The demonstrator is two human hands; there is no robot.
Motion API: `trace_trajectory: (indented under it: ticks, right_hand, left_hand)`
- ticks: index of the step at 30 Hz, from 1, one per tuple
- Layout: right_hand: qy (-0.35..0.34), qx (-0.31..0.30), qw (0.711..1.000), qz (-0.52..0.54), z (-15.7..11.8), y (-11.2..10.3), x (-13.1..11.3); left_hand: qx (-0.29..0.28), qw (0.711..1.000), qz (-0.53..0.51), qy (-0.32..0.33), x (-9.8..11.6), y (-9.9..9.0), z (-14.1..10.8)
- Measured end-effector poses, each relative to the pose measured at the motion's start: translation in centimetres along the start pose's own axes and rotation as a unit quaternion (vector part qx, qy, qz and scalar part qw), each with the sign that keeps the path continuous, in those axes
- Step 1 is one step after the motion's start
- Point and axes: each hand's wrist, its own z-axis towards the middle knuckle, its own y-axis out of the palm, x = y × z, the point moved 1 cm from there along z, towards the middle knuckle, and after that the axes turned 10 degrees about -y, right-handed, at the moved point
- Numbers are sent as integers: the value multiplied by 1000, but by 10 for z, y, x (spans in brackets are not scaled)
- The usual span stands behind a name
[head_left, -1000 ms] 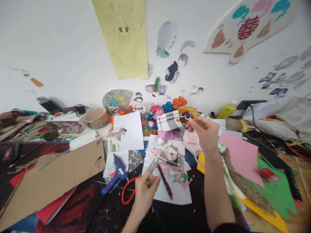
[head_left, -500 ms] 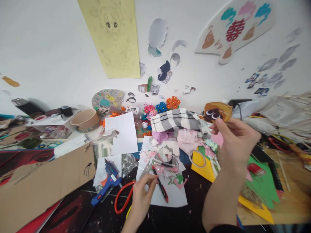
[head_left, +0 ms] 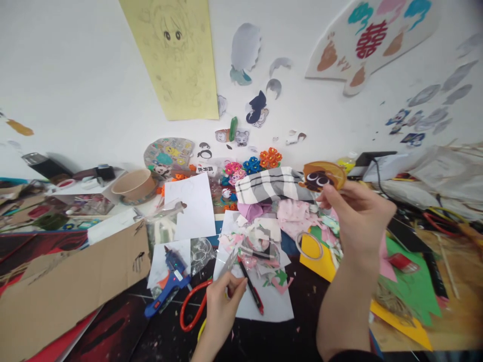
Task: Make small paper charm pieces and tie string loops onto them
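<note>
Right grip [head_left: 356, 213] pinching cartoon cutout [head_left: 322, 177].

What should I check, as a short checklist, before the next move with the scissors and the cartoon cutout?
1. Right hand grips the cartoon cutout at its edge, held up above the table: ok.
2. Left hand is on the red-handled scissors: ok.
3. Fingers through the scissor handles: not ok, they pinch near the blades instead.
4. Scissor blades open or closed: cannot tell, hand hides them.
5. Red pen lies clear of the scissors: not ok, it lies right beside the left hand.
6. Blue glue gun apart from both hands: ok.
</note>
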Motion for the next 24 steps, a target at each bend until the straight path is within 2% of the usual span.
trace_trajectory:
  ticks: [5,11,20,22,24]
  right_hand:
    - [-15,34,999,12,1,-2,4]
    - [-9,8,1000,5,0,0,3]
    - [6,-18,1000,-1,0,2,2]
    - [6,-13,1000,-1,0,3,3]
    - [7,-3,1000,3,1,3,3]
  left_hand:
    - [16,999,-8,-30,-6,0,-1]
    - [-37,999,16,-20,-1,-4,-1]
    - [-66,990,105,68,2,6,-1]
    - [-75,980,153,101,7,13,-3]
    - [-84,958,235,141,16,25,-4]
